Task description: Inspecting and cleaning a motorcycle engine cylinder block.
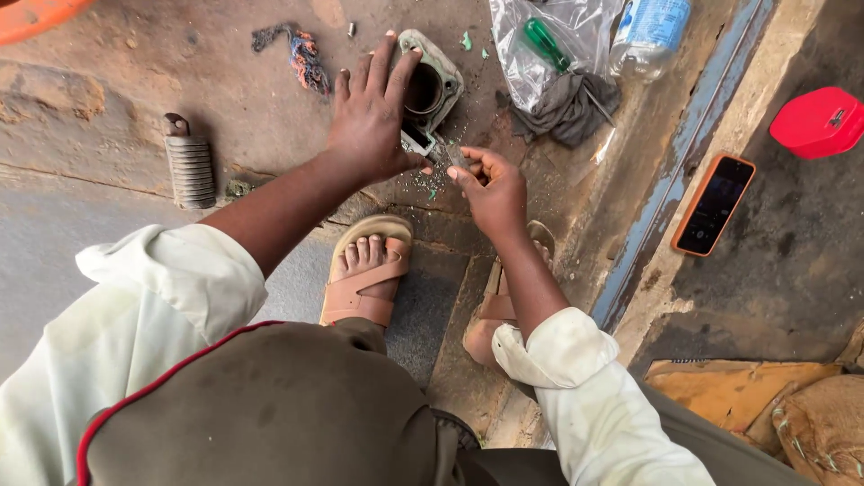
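Scraping the face of an engine cylinder block, work mid-stroke by the look of it.

Left hand (pixel 373 117) spread wide, palm down, fingers splayed over the grey cylinder block (pixel 430 90) that sits on the worn concrete ground (pixel 108 108), pinning it. Right hand (pixel 493 187) closed narrow around a small flat blade (pixel 455 155), tip at the block's near edge; pale and green flecks (pixel 423 184) lie below it. Next stroke likely needs a low blade angle and a firm hold on the block. Outward: ribbed footpeg (pixel 189 162) well to the left, green-handled screwdriver (pixel 546 43) in a plastic bag (pixel 576 27) above a grey rag (pixel 567 108), orange-cased phone (pixel 714 205), red lid (pixel 819 121).
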